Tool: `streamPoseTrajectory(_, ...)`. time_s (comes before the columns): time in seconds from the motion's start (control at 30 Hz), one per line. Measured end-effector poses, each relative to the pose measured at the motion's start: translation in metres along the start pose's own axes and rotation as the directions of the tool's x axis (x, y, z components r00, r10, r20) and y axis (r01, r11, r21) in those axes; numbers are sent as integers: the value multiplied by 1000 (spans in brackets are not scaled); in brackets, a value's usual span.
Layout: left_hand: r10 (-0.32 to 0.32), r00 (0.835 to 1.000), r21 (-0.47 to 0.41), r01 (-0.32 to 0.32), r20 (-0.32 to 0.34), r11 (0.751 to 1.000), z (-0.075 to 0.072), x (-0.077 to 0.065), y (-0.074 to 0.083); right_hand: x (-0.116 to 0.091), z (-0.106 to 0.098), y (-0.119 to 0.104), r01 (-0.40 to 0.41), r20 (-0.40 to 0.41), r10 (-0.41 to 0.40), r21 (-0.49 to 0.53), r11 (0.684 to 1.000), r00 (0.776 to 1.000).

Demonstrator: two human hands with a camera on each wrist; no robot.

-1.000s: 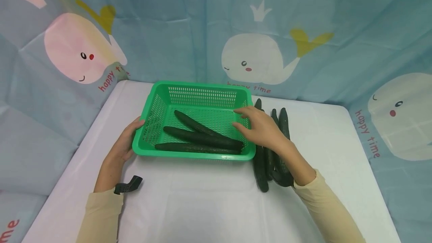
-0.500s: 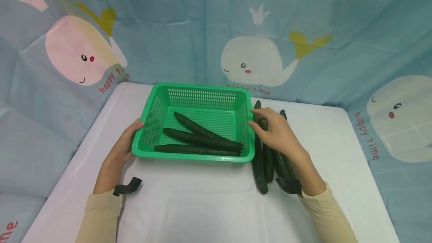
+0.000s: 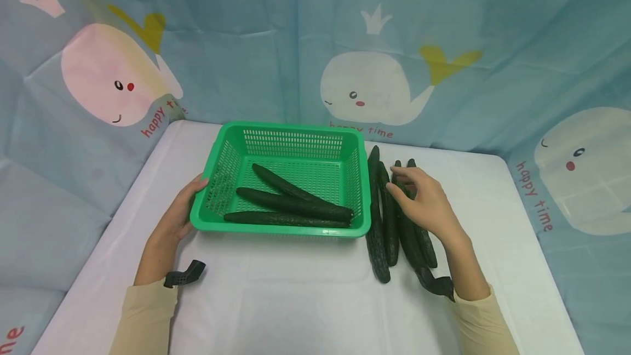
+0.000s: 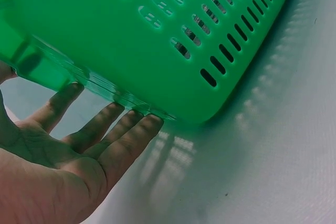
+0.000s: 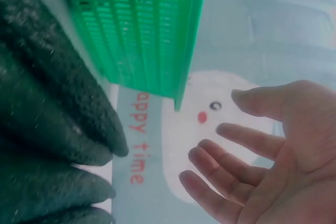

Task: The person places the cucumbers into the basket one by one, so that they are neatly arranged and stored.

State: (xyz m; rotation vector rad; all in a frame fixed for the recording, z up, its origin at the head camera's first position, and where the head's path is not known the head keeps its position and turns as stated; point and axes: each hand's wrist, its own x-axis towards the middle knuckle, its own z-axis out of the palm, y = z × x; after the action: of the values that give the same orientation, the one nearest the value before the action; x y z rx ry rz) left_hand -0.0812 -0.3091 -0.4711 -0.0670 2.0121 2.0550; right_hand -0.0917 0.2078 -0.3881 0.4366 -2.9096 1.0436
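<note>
A green plastic basket [image 3: 291, 229] with slotted walls holds three dark green cucumbers [image 3: 296, 204]. At its left end my left hand [image 3: 179, 210] holds the rim, thumb on top. In the left wrist view the fingertips [image 4: 152, 121] of that hand touch the basket's outer side from below. Several more cucumbers [image 3: 377, 234] lie side by side on the table, right of the basket. My right hand [image 3: 426, 201] is over the rightmost of them, fingers loosely bent and parted. The right wrist view shows nothing between its fingers, with the cucumbers [image 5: 47, 103] off to the side.
A white cloth covers the table [image 3: 296, 300]. Behind it and along both sides hangs a light blue curtain [image 3: 276, 70] printed with whales. The basket stands near the back edge. Both wrists wear a dark strap-like mount [image 3: 184, 274].
My right hand has moved right, from over the basket's right end to above the loose cucumbers. My left hand and the basket have stayed in place.
</note>
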Motion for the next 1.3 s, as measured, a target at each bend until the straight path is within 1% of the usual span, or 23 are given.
streamPoseTrajectory(0.23, 12, 1000, -5, -12, -1, 1000, -3, 0, 0, -5, 1, 12, -37, -20, 37, 13, 999, 999)
streamPoseTrajectory(0.43, -16, 1000, -3, 16, -6, 1000, -3, -1, 0, -14, 1, 24, -69, -52, 70, 26, 997, 996)
streamPoseTrajectory(0.6, -22, 1000, -3, 22, 9, 1000, -3, -2, -4, -23, 2, 38, -117, -67, 120, 40, 992, 991)
streamPoseTrajectory(0.73, -19, 1000, -15, 19, 25, 1000, -5, -3, -7, -27, 3, 48, -151, -51, 152, 15, 988, 987)
streamPoseTrajectory(0.83, -5, 999, -29, 6, 32, 1000, -6, -1, -6, -28, 2, 55, -187, -35, 187, -12, 982, 982)
streamPoseTrajectory(0.93, 12, 999, -27, -12, 34, 1000, -6, 0, -5, -27, 2, 62, -223, 6, 223, -29, 974, 975)
streamPoseTrajectory(1.0, 21, 999, -19, -20, 30, 1000, -6, 0, -4, -25, 4, 67, -233, 34, 234, -40, 972, 972)
streamPoseTrajectory(1.07, 18, 999, -16, -18, 26, 1000, -5, 0, -3, -24, 5, 71, -236, 51, 239, -55, 970, 970)
streamPoseTrajectory(1.2, -1, 1000, -11, 1, 19, 1000, -2, 0, -1, -20, 7, 76, -238, 49, 244, -110, 965, 969)
streamPoseTrajectory(1.3, -12, 1000, -13, 12, 17, 1000, 0, 2, -2, -20, 7, 76, -254, 61, 265, -141, 957, 962)
